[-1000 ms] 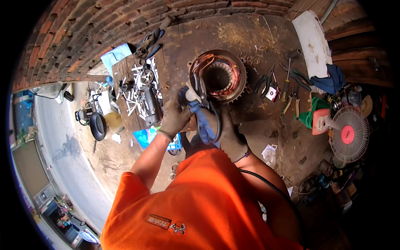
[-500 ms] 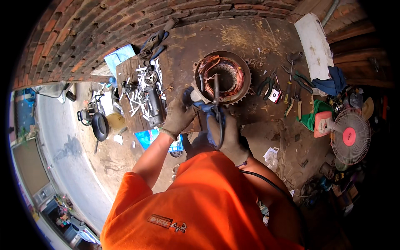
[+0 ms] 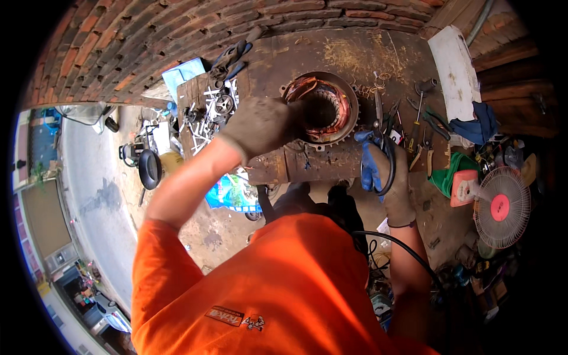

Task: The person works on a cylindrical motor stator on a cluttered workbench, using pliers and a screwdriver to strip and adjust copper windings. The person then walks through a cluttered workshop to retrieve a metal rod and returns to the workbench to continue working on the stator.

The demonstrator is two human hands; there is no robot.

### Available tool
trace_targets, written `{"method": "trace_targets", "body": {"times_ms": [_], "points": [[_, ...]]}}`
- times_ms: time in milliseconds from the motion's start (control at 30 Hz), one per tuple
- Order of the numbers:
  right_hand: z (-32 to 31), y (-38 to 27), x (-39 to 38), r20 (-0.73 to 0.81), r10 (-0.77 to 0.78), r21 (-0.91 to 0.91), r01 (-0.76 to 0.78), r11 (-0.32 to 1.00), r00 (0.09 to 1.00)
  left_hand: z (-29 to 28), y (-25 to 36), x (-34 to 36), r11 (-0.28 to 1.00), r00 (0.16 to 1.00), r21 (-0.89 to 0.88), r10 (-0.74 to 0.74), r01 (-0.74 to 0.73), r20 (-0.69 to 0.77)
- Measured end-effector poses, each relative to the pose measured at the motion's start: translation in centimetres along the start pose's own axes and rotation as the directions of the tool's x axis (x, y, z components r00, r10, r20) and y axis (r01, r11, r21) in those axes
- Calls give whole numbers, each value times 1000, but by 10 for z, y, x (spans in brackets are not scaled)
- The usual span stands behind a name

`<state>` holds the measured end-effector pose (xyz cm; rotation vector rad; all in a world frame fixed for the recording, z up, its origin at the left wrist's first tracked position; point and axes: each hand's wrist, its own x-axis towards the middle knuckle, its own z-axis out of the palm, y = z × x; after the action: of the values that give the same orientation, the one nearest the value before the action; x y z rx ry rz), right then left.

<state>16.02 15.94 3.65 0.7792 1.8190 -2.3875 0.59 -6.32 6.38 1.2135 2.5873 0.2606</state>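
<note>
Head view. The left hand, in a grey-brown fabric work glove, is placed back upward at the left side of a round, dark metal motor stator with copper-coloured windings. Its fingertips are hidden in shadow near the bore; how far the hand is open, and whether it has hold of anything, cannot be told. The stator rests on a brown, stained workbench, near the bench's front edge, with its round bore facing up.

The right hand, in a matching glove with blue-coated fingers, is positioned right of the stator, apart from it. It is closed around a dark metal hand tool with black looped handles; the tool's working end points away from the person.

Markings: the orange short-sleeved shirt carries a rectangular printed label with lettering, beside a small figure print. A blue-and-white printed plastic bag lies below the bench's left part. The pink-hubbed fan, at far right, bears a small mark on its hub.
</note>
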Motion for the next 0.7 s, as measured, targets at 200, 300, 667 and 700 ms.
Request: {"method": "trace_targets", "body": {"times_ms": [200,300,667,700], "points": [[-8,6,-2,9,90,3,-90,996,996,7,0,32,957,988,287,3,-47,153],[-20,20,2,29,79,38,-80,996,996,9,12,36,937,986,346,-4,-54,165],[-63,17,-5,5,38,105,-38,994,999,24,13,21,970,990,238,-79,49,117],[-65,15,-8,-8,42,112,-41,993,999,18,21,21,982,990,167,-105,88,96]]}}
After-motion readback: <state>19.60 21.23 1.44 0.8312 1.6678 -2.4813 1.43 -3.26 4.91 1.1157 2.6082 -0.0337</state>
